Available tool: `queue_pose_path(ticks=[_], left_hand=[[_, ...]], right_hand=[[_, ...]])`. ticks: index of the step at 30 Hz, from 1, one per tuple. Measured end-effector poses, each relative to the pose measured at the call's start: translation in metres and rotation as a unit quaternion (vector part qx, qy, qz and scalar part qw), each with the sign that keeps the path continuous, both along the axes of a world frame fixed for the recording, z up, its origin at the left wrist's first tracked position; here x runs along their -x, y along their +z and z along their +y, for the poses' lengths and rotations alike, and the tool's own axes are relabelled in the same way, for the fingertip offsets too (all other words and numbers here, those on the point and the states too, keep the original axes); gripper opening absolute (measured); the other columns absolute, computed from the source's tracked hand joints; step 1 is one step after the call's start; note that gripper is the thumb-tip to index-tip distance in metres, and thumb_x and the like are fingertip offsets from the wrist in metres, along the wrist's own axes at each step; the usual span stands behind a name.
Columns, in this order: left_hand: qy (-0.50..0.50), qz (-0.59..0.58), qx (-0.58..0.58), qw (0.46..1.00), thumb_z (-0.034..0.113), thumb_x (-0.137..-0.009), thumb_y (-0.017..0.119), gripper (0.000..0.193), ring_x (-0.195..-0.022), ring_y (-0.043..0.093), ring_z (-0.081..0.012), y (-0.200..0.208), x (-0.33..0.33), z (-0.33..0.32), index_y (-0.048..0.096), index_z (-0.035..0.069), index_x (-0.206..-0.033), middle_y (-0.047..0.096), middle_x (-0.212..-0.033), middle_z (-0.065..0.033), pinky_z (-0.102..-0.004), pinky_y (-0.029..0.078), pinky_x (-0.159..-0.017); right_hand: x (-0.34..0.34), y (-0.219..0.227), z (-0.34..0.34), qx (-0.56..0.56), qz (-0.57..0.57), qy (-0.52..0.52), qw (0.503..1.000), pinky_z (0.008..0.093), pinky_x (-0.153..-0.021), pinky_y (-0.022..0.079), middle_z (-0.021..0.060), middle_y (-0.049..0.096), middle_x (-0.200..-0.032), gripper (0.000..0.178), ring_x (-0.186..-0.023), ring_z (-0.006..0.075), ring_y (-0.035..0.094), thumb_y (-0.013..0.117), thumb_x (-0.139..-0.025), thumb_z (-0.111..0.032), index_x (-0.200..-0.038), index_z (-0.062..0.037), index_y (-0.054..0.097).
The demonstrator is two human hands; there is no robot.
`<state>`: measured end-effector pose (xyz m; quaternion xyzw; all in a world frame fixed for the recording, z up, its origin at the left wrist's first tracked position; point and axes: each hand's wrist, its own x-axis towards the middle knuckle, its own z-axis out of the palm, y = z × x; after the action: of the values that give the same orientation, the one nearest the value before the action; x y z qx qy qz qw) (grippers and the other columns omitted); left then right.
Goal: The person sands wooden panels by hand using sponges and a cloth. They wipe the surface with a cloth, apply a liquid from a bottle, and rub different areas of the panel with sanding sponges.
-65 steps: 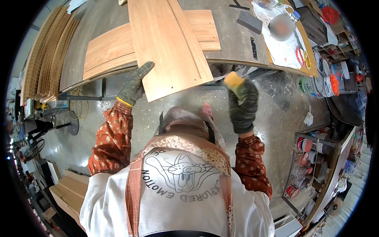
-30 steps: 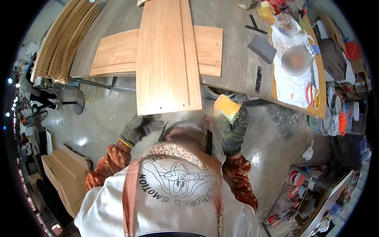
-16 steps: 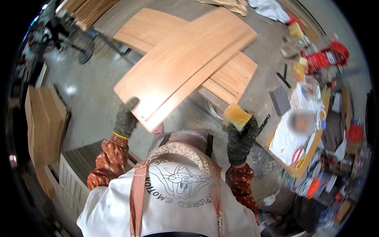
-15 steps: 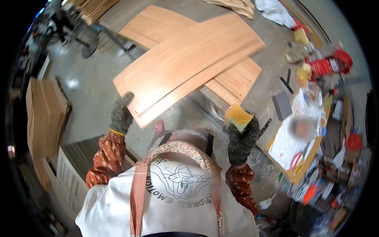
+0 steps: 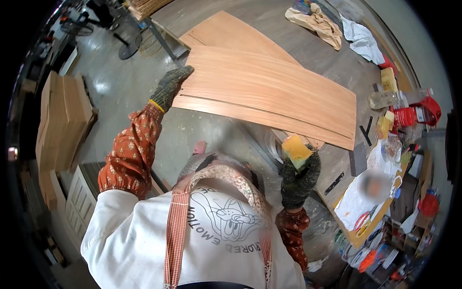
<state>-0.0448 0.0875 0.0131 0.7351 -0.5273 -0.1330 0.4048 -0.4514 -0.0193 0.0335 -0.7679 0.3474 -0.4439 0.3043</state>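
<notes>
A long wooden panel (image 5: 269, 96) with a groove along its near edge lies across a second wooden panel (image 5: 226, 31) on the worktable. My left hand (image 5: 172, 87), in a dark knitted glove, grips the upper panel's left end. In my gloved right hand (image 5: 301, 180) is a yellow sponge (image 5: 296, 150), held just in front of the panel's near edge. The fingers of the right hand wrap round the sponge's lower part. The upper panel hides much of the lower one.
Right of the panels lie a dark grey block (image 5: 357, 160), black strips (image 5: 365, 131), a red container (image 5: 405, 116) and a plastic bottle (image 5: 382, 99). Cloths (image 5: 317, 24) lie at the far right. Folded cardboard (image 5: 62, 120) stands at the left; a fan (image 5: 127, 50) stands behind.
The upper panel has turned clockwise, its left end swinging away from me and its right end coming nearer. My left hand has moved forward with it; the right still holds the sponge.
</notes>
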Motion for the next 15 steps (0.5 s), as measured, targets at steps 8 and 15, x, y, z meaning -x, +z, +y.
queue_pose_path(ticks=[8,15], left_hand=[[-0.088,0.261,-0.058,0.960,0.013,-0.085,0.061,0.036,-0.100,0.060,-0.0261,-0.021,-0.061,-0.069,0.057,0.003,-0.119,0.060,-0.114,-0.0153,-0.0348,0.048,-0.087],[-0.031,0.393,-0.085,0.915,0.042,-0.085,0.066,0.041,-0.057,0.053,-0.0105,0.017,-0.036,-0.073,0.067,0.000,-0.086,0.058,-0.067,-0.0045,-0.0265,0.042,-0.050]], right_hand=[[-0.101,0.022,0.038,0.140,0.104,-0.056,0.983,0.0402,-0.091,0.048,0.0199,0.058,-0.117,0.055,-0.106,0.0322,0.059,0.074,-0.080,-0.011,-0.127,-0.0011,0.048],[-0.166,0.006,0.057,0.239,0.215,-0.119,0.939,0.0419,-0.092,0.045,0.0187,0.055,-0.118,0.050,-0.107,0.0305,0.055,0.073,-0.077,-0.021,-0.123,-0.0098,0.055]])
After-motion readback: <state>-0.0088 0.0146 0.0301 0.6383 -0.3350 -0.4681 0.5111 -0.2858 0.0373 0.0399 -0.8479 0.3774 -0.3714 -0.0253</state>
